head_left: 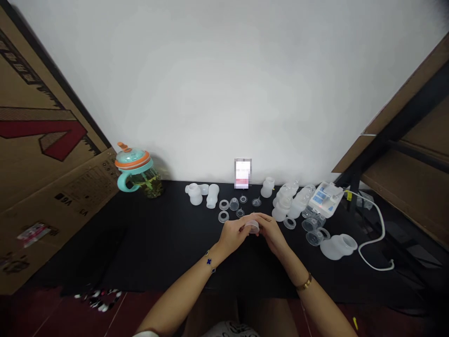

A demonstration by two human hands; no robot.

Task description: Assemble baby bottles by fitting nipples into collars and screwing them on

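My left hand [234,233] and my right hand [270,231] meet over the middle of the black table [157,243]. Both have their fingers closed round one small clear plastic part [251,226], held between them just above the table. Several clear rings and small valves [231,206] lie right behind my hands. Left of them stand white and clear bottle parts [201,194]. A bracelet is on each wrist.
More clear bottles [291,201] and cups [312,229] lie to the right, with a white pump unit [328,198], its white tube [380,234] and a clear funnel part [338,245]. A teal and orange jug [136,174] stands far left. Cardboard [45,154] leans at the left.
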